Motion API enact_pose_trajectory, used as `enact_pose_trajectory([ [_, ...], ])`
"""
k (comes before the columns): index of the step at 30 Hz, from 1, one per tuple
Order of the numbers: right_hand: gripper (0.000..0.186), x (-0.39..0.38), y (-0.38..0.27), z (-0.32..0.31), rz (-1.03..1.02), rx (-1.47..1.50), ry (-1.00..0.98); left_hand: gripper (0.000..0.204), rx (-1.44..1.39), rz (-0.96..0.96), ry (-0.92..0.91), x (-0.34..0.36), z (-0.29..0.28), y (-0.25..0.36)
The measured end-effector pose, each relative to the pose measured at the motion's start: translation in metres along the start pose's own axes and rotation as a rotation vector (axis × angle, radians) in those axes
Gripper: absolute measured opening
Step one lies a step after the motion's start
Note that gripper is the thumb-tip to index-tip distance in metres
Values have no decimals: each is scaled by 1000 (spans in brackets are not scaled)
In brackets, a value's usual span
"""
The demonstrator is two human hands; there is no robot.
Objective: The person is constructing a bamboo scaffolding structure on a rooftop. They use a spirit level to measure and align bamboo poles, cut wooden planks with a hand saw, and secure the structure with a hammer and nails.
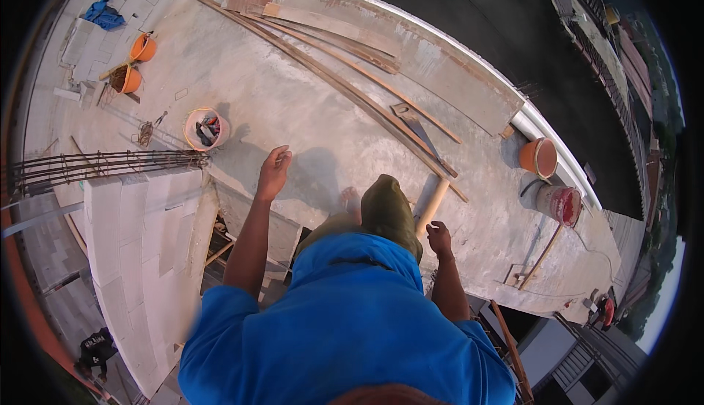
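Observation:
My left hand [273,174] is held out ahead over the concrete floor, its fingers loosely bent and nothing in them. To its left stands a whitish bucket [206,129] with tools inside. My right hand [439,239] hangs lower at my right side, fingers slightly curled and apart, with no object visible in it. Just beyond it a pale round wooden post [433,207] appears in view; whether the hand touches it I cannot tell. Farther ahead a handsaw [413,123] lies by long timber strips [323,75]. My olive-clad knee [391,207] is raised forward.
A white block wall [143,258] with protruding rebar [110,163] rises at left, beside an opening in the floor. Orange buckets [143,47] stand far left. A brown bucket [537,157] and a red-stained bucket [559,205] stand at right. Another person [95,348] is at lower left.

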State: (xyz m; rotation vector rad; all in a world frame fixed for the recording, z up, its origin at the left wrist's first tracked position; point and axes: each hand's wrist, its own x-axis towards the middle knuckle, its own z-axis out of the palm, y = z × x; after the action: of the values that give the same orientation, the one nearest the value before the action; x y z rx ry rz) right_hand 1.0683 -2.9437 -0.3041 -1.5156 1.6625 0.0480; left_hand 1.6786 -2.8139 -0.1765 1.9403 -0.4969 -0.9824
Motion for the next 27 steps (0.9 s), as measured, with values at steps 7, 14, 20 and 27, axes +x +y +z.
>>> enact_pose_trajectory([
  [7, 50, 106, -115, 43, 2, -23, -117, 55, 381, -289, -204, 40, 8, -62],
  [14, 54, 241, -226, 90, 64, -198, -332, 62, 464, -297, -288, 113, -8, -13],
  [20, 45, 350, -407, 97, -138, 91, -217, 34, 890, 158, -586, 218, -35, 106],
  [27, 42, 467, -515, 154, -153, 41, -169, 35, 849, -12, -1150, 360, -48, 166],
])
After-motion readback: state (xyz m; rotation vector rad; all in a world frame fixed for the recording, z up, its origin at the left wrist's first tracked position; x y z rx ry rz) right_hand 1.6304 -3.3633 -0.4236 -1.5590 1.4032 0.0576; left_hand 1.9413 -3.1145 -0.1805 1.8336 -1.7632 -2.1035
